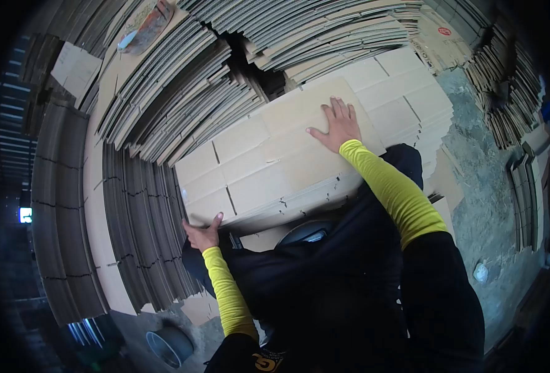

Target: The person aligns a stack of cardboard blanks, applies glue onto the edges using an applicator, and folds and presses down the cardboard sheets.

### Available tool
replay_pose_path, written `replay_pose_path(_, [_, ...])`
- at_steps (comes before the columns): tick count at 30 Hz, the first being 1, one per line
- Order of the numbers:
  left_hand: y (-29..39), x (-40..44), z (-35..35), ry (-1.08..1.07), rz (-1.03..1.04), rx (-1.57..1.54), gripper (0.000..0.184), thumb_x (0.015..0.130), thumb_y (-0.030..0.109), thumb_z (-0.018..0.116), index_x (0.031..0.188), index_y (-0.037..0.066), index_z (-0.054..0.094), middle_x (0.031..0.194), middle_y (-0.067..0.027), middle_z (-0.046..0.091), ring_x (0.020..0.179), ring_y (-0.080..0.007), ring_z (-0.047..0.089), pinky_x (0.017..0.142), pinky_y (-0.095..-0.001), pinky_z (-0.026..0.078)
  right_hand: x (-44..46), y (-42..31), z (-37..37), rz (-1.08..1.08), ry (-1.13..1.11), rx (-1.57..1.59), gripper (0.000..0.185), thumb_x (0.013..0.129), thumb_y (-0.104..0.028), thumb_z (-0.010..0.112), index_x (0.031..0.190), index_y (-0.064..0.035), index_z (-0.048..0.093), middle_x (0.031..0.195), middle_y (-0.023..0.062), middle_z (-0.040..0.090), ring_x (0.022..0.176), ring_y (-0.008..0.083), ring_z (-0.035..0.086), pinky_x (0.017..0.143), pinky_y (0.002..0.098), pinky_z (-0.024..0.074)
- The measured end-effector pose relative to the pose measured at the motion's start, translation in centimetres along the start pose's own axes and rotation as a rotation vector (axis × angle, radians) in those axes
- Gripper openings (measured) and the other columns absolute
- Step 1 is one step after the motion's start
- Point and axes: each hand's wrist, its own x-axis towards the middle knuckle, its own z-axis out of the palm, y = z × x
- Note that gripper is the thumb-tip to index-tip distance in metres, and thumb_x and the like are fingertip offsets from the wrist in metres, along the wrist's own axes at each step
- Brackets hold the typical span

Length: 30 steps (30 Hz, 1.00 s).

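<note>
A flattened cardboard box (pixel 250 158) with slots and crease lines lies across the front of me, on a stack of similar sheets. My right hand (pixel 340 126) rests flat on its upper right part, fingers spread and thumb out to the left. At the near left corner, my left hand (pixel 204 235) grips the cardboard edge, thumb by the near edge and fingers round the left side. The undersides of those fingers are hidden. Yellow sleeves cover both forearms.
Tall stacks of flat cardboard (pixel 157 81) rise ahead, and upright bundles (pixel 141 217) stand at the left. A plastic bag (pixel 144 34) lies on the far left stack. More cardboard (pixel 505 81) is at the right. A bucket (pixel 170 345) sits on the concrete floor (pixel 483 186).
</note>
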Motion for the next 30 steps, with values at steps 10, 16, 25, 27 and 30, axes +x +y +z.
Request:
replay_pose_path(10, [7.8, -7.5, -5.3, 0.442, 0.539, -0.59, 0.063, 0.092, 0.022, 0.078, 0.141, 0.0, 0.046, 0.126, -0.018, 0.057, 0.113, -0.0233, 0.057, 0.101, -0.037, 0.045, 0.2, 0.3, 0.3, -0.027, 0.09, 0.041, 0.087, 0.089, -0.071, 0.052, 0.145, -0.0053, 0.049, 0.158, 0.0223, 0.035, 0.151, 0.0323, 0.025, 0.124, 0.0533, 0.0125])
replay_pose_path(16, [13.1, -9.2, -2.3, -0.084, 0.574, -0.946, 0.032, 0.088, -0.001, 0.072, 0.119, 0.0, 0.065, 0.088, -0.0051, 0.072, 0.083, -0.0099, 0.065, 0.091, -0.0288, 0.049, 0.2, 0.2, 0.7, -0.04, 0.126, 0.048, 0.084, 0.089, -0.069, 0.053, 0.143, -0.0047, 0.051, 0.158, 0.0228, 0.036, 0.151, 0.0333, 0.026, 0.124, 0.0536, 0.0132])
replay_pose_path(25, [16.0, -10.8, 6.4, -0.347, 0.834, -0.421, 0.062, 0.076, 0.02, 0.08, 0.134, 0.003, 0.063, 0.075, -0.0042, 0.058, 0.068, -0.0173, 0.057, 0.07, -0.0325, 0.049, 0.1, 0.2, 0.5, -0.049, 0.142, 0.076, 0.081, 0.089, -0.065, 0.056, 0.142, -0.0047, 0.052, 0.156, 0.0233, 0.037, 0.149, 0.035, 0.028, 0.123, 0.0539, 0.0149])
replay_pose_path(27, [16.2, -10.7, 7.0, -0.332, 0.86, -0.35, 0.064, 0.075, 0.024, 0.079, 0.134, 0.004, 0.064, 0.074, -0.0054, 0.058, 0.069, -0.02, 0.058, 0.072, -0.0349, 0.049, 0.3, 0.4, 0.4, -0.045, 0.13, 0.074, 0.08, 0.089, -0.065, 0.056, 0.142, -0.0045, 0.052, 0.156, 0.0233, 0.037, 0.149, 0.035, 0.028, 0.123, 0.054, 0.015])
replay_pose_path(30, [15.9, -10.8, 6.4, -0.377, 0.843, -0.323, 0.062, 0.077, 0.028, 0.078, 0.133, 0.006, 0.065, 0.075, -0.0028, 0.058, 0.071, -0.0193, 0.058, 0.077, -0.0371, 0.046, 0.2, 0.4, 0.7, -0.058, 0.13, 0.078, 0.08, 0.089, -0.065, 0.056, 0.141, -0.0042, 0.053, 0.156, 0.0232, 0.037, 0.149, 0.035, 0.028, 0.123, 0.054, 0.015])
